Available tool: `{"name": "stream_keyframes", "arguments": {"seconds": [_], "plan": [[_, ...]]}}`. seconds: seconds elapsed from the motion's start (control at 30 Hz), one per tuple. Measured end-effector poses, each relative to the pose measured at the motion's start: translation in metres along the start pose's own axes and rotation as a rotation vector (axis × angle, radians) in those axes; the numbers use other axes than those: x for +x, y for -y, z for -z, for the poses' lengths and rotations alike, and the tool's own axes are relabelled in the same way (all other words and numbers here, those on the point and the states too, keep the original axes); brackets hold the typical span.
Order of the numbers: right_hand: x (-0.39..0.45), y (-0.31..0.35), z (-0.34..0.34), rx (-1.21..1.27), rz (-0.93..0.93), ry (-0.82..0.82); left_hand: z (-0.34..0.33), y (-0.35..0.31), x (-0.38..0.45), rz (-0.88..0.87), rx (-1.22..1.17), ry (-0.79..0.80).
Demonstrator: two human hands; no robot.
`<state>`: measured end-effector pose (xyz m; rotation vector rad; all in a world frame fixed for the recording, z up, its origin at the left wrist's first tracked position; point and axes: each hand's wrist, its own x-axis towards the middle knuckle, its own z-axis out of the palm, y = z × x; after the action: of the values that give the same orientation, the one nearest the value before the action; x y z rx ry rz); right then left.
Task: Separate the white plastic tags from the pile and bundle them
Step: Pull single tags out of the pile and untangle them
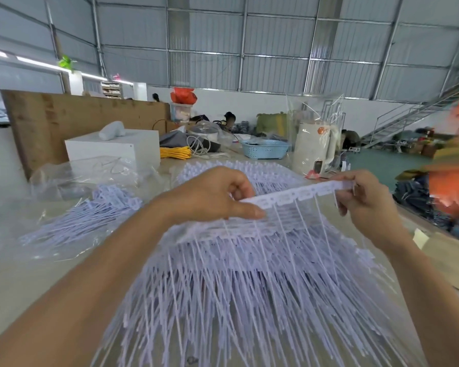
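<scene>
- A big pile of white tags [249, 274] covers the table [16, 282] nearest the person, thin tails fanning forward.
- Above it, the left hand [210, 194] and right hand [368, 202] pinch a joined strip of tags [302, 193] by its ends.
- Left lies a loose bundle [90, 215] on clear plastic [72, 176].
- Farther back stand a blue basket [265, 149] and a wrapped kettle [314, 149].

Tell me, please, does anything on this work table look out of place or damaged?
Nothing stands out: both hands, left hand and right hand, hold a strip of white tags above the pile; nothing looks broken.
</scene>
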<state>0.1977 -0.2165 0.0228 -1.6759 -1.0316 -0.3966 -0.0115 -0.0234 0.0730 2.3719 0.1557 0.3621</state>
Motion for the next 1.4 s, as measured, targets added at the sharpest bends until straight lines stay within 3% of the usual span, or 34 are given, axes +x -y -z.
{"name": "stream_keyframes", "arguments": {"seconds": [0.1, 0.17, 0.3, 0.43, 0.57, 0.67, 0.83, 0.97, 1.07, 1.2, 1.4], "plan": [[0.0, 0.002, -0.002, 0.067, -0.036, 0.022, 0.01, -0.011, 0.0, 0.005, 0.058, -0.035], [0.001, 0.005, 0.0, 0.101, -0.018, 0.001, 0.014, -0.025, -0.005, -0.037, -0.053, -0.016], [0.005, 0.008, 0.006, 0.134, 0.082, -0.194, 0.02, -0.042, -0.015, -0.173, -0.047, 0.075], [0.004, 0.0, 0.001, -0.042, 0.057, -0.242, 0.022, -0.011, -0.013, 0.115, 0.173, 0.246], [0.004, -0.011, -0.011, -0.101, -0.121, -0.067, 0.022, 0.03, -0.014, 0.33, 0.312, 0.453], [-0.003, -0.022, -0.029, -0.182, -0.249, 0.168, 0.03, 0.044, -0.02, 0.345, 0.267, 0.57], [-0.007, -0.026, -0.041, -0.266, -0.207, 0.249, 0.051, 0.04, -0.025, 0.216, 0.011, 0.309], [-0.004, -0.022, -0.041, -0.25, -0.189, 0.114, 0.066, 0.025, -0.03, 0.042, -0.107, 0.119], [-0.003, -0.02, -0.035, -0.199, -0.216, 0.004, 0.073, 0.026, -0.025, 0.048, 0.065, 0.019], [-0.008, -0.015, -0.037, -0.313, -0.203, 0.084, 0.073, 0.046, -0.007, 0.189, 0.367, -0.063], [0.006, 0.018, -0.022, -0.423, -0.067, 0.103, 0.08, 0.072, -0.002, 0.283, 0.444, -0.118]]}}
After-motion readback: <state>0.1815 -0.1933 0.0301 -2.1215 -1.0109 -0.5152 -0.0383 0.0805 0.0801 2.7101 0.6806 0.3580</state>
